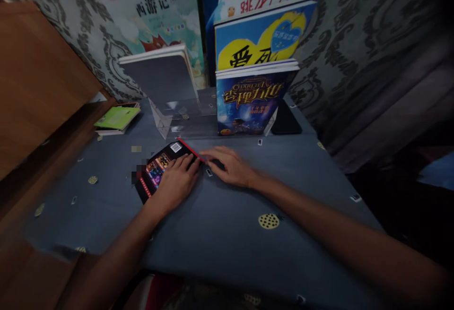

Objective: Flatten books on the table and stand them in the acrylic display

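A dark book with a red spine (161,163) lies flat, back cover up, on the blue-grey table (220,225). My left hand (177,180) rests flat on the book's near right part, fingers stretched out together. My right hand (230,164) lies flat just right of the book, fingers pointing left and touching the red spine edge. Neither hand grips anything.
Behind the book stands a clear acrylic stand (170,111) holding a grey-covered book (165,76). To its right stand a blue fantasy-cover book (248,99) and a yellow-and-blue one (262,33). A green booklet stack (117,118) lies back left beside a wooden panel (39,78).
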The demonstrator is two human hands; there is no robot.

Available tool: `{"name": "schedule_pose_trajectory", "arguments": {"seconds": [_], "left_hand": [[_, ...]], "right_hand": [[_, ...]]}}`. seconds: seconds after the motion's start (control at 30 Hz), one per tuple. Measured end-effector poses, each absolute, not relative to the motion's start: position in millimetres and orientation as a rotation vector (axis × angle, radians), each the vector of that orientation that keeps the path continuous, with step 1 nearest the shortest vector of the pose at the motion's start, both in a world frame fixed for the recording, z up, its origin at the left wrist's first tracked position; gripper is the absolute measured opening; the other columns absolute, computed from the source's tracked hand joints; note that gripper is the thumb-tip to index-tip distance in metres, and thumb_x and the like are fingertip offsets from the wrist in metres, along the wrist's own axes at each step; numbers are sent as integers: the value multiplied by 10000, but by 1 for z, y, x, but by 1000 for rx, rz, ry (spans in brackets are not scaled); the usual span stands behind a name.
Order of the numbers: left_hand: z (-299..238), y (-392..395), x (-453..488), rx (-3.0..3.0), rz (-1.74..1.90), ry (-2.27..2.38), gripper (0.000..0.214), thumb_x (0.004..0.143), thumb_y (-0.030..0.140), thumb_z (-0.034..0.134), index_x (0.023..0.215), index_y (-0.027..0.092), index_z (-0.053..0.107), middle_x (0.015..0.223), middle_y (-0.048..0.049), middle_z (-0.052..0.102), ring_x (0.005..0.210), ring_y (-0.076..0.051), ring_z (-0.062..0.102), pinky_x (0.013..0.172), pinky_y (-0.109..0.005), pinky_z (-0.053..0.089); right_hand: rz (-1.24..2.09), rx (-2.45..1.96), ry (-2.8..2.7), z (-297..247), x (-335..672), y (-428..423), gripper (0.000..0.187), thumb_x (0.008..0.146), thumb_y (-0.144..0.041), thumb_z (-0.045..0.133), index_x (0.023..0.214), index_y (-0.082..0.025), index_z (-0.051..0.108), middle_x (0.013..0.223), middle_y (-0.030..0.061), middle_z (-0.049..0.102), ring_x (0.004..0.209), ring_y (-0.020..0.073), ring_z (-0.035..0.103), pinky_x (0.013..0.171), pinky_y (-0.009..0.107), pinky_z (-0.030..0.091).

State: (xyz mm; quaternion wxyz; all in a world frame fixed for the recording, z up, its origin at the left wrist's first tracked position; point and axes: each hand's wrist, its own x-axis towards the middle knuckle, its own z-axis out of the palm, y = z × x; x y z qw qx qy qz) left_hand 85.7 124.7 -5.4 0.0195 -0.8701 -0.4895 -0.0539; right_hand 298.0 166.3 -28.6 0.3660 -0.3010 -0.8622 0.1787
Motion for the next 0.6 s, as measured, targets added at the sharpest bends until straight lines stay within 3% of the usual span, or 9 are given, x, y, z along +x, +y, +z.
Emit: {"name": "schedule_pose_trajectory", "arguments": {"seconds": [0.13, 0.3, 0.5, 0.6], "left_hand": [[6, 122, 52, -2559, -179, -1706, 398, 1028, 340, 422, 1345, 178, 600, 1451, -127, 577, 1326, -293, 546, 1111, -469, 442], [12, 113, 17, -2239, 9, -1996, 433, 1025, 361, 424, 1380, 154, 562, 1401, -158, 596, 1215, -330, 607, 974, -480, 519], [22, 98, 28, -2134, 156, -1994, 447, 1025, 409, 417, 1358, 159, 580, 1211, -163, 660, 1097, -330, 648, 865, -458, 554], [21, 89, 27, -2149, 146, -2012, 438, 1023, 376, 428, 1386, 171, 562, 1233, -155, 661, 1104, -317, 652, 900, -453, 549]], "right_hand": [[360, -698, -2317, -31, 297, 165, 361, 961, -171, 463, 1276, -150, 639, 937, 107, 701, 874, 229, 645, 850, 399, 534], [337, -731, -2341, -31, 296, 166, 357, 972, -186, 463, 1284, -149, 633, 935, 109, 690, 868, 227, 640, 825, 397, 550], [345, -805, -2403, -29, 294, 167, 423, 989, -267, 490, 1393, -163, 559, 1227, 165, 667, 1130, 277, 615, 975, 485, 518], [382, -855, -2427, -32, 293, 169, 447, 1001, -299, 478, 1427, -173, 527, 1307, 166, 648, 1216, 290, 590, 1025, 524, 489]]}}
